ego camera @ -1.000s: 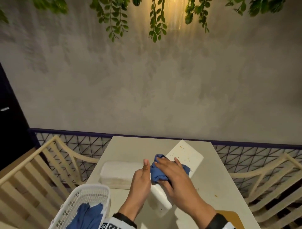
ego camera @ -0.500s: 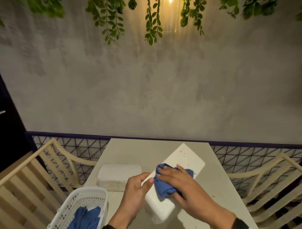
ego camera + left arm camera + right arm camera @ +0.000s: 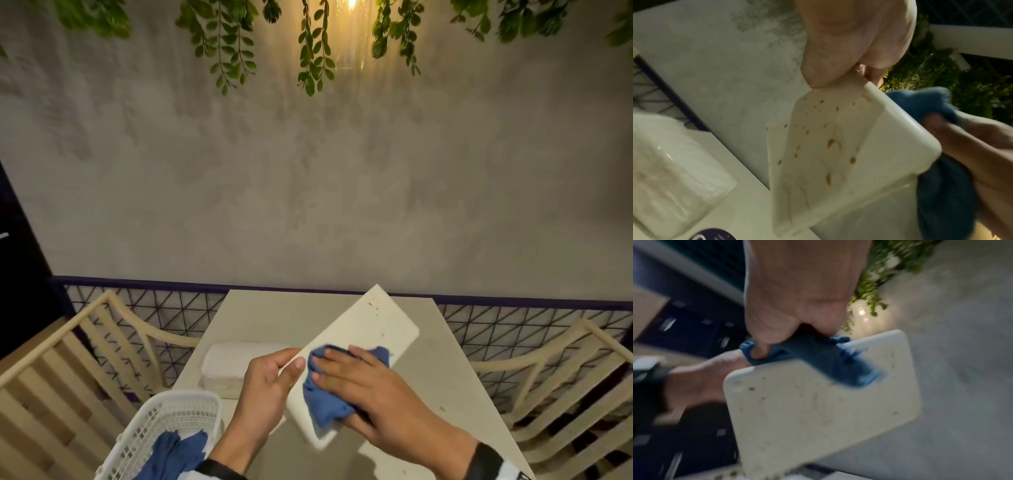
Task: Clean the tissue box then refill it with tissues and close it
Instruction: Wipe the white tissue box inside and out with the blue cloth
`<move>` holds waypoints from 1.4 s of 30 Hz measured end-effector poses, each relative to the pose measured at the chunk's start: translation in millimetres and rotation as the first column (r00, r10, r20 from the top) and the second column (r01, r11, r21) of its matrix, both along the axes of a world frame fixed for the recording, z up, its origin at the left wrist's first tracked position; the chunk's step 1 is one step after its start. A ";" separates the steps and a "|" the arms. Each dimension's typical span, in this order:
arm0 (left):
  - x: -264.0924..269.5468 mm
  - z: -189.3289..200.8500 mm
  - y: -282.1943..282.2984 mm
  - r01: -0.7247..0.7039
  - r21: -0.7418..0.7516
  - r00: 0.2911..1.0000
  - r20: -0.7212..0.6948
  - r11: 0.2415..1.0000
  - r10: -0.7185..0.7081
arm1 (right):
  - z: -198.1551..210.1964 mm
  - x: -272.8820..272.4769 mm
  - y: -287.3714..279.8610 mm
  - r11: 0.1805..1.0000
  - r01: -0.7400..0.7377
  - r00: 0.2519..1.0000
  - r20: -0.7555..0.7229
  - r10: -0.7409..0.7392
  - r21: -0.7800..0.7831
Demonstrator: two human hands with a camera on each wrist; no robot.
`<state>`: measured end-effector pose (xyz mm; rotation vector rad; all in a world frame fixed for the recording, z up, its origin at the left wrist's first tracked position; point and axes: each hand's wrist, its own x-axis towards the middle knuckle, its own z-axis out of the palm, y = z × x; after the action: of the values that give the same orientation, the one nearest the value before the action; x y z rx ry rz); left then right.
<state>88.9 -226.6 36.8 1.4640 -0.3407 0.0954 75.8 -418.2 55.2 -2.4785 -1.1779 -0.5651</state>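
A white tissue box (image 3: 373, 329) is held tilted above the table, its broad side up. Brown spots dot it near the far end, and the left wrist view shows more stains on another side of the box (image 3: 828, 146). My left hand (image 3: 274, 377) grips its left edge, thumb on top. My right hand (image 3: 363, 380) presses a crumpled blue cloth (image 3: 325, 401) onto the near half of the box. In the right wrist view the thumb hooks into the cloth (image 3: 828, 356). A white pack of tissues (image 3: 233, 363) lies on the table to the left.
A white plastic basket (image 3: 164, 421) holding more blue cloths stands at the table's near left corner. The beige table (image 3: 445, 377) ends at a dark lattice rail and a grey wall. Slatted wooden chairs flank it on both sides.
The box has been lifted and tilted, so its far end now stands higher. My right hand has rubbed the blue cloth along its surface towards me. My left thumb moved onto the box's left edge.
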 end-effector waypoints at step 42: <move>5.3 1.3 7.6 -0.028 0.064 1.000 0.013 0.998 0.028 | 3.3 18.0 -22.2 0.990 -0.096 0.995 -0.024 0.094 -0.103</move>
<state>94.2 -219.0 38.1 1.5321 -0.3360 0.1171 93.8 -440.4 58.5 -2.4910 -1.3420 -0.4638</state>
